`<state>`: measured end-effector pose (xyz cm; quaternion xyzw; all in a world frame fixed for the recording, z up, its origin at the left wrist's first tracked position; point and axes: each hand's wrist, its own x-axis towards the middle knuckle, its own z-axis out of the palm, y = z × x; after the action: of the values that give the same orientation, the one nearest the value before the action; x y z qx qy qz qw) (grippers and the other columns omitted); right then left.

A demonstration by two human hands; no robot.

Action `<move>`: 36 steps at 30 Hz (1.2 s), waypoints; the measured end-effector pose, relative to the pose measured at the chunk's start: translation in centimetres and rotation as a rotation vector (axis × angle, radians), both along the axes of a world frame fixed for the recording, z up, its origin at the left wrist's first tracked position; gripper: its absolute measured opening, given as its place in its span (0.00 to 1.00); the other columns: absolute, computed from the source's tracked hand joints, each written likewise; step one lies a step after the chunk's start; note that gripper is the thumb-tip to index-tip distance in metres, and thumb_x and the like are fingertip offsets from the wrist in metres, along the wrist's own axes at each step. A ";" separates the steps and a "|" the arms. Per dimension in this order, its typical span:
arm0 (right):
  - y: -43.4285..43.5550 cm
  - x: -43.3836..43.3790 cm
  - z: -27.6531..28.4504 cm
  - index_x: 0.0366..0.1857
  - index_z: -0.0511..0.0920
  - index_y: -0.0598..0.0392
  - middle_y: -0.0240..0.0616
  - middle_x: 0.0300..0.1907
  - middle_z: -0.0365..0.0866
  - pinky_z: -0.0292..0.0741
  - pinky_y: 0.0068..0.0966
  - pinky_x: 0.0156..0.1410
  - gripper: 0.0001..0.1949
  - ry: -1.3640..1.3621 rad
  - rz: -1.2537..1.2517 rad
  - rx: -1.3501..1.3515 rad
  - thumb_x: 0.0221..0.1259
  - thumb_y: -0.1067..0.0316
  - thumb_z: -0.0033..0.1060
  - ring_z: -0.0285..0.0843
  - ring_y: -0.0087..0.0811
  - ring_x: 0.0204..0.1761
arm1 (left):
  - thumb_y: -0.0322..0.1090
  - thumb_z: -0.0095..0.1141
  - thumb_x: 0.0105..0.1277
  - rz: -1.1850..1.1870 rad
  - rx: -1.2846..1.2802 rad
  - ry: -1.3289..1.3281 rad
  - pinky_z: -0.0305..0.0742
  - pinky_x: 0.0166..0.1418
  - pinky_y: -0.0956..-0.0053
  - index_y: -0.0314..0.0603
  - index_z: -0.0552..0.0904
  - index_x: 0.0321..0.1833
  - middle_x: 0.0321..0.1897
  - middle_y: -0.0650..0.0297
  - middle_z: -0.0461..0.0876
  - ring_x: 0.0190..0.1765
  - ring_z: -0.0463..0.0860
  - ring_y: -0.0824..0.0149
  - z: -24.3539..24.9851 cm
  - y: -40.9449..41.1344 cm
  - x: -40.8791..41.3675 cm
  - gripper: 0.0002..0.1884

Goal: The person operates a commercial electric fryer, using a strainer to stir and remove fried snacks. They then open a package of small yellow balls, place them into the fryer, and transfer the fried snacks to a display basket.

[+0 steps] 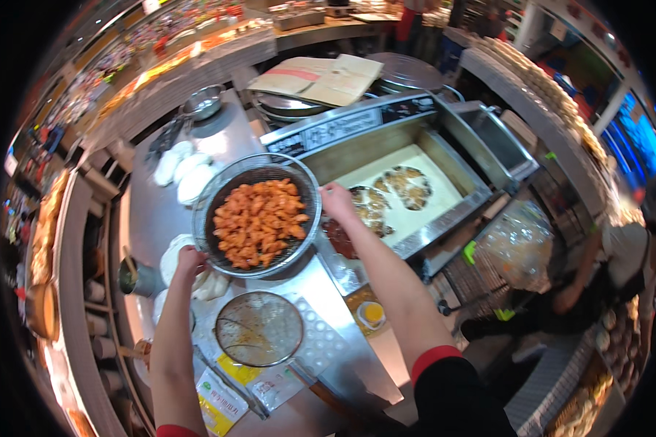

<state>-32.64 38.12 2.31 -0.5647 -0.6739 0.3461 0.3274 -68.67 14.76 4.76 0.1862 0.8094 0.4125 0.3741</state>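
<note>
A round wire-mesh basket (pixel 268 271) is held between my hands, above the steel counter and the near-left corner of the fryer. It holds a heap of orange-brown fried pieces (pixel 259 221). My left hand (pixel 190 262) grips the rim at the lower left. On the right side, my right hand (pixel 337 201) has the rim between thumb and fingers. The fryer (pixel 454 218) beside my right hand contains pale oil with two clusters of browned pieces (pixel 407 187) in it. Below the basket, a round mesh skimmer (pixel 259 328) with a wooden handle lies on the counter.
Tongs (pixel 232 382) lie across printed packets (pixel 221 401). White bundles (pixel 195 183) and a metal bowl (pixel 202 104) sit farther back on the counter (pixel 153 218). Flattened cardboard (pixel 317 79) covers pots behind the fryer. At right are a clear plastic bag (pixel 516 246) and a person (pixel 623 257).
</note>
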 end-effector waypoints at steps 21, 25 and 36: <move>2.6 -1.8 13.8 0.30 0.80 0.58 0.53 0.33 0.83 0.76 0.45 0.45 0.11 -0.213 -0.040 0.341 0.53 0.60 0.65 0.81 0.55 0.39 | 0.17 0.59 0.48 0.013 0.290 -0.043 0.72 0.20 0.72 0.43 0.65 0.33 0.22 0.62 0.72 0.22 0.75 0.67 10.4 -1.4 3.5 0.17; 0.5 -1.5 19.0 0.27 0.77 0.59 0.52 0.29 0.81 0.76 0.44 0.41 0.13 -0.238 -0.039 0.460 0.50 0.60 0.68 0.80 0.53 0.34 | 0.18 0.60 0.49 0.041 0.377 -0.111 0.71 0.17 0.73 0.43 0.63 0.32 0.21 0.63 0.72 0.19 0.76 0.67 13.5 -4.9 4.2 0.18; -15.1 -1.5 26.7 0.23 0.75 0.55 0.24 0.21 0.70 0.62 0.21 0.29 0.08 0.064 0.230 0.402 0.53 0.70 0.68 0.64 0.17 0.24 | 0.20 0.64 0.46 0.005 0.674 -0.082 0.72 0.18 0.73 0.37 0.67 0.36 0.22 0.60 0.75 0.19 0.78 0.67 21.2 -27.6 3.3 0.19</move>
<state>-34.14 23.05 28.96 -0.3963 -0.7784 0.2579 0.4128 -65.42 -12.89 25.96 0.2805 0.6125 0.6649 0.3227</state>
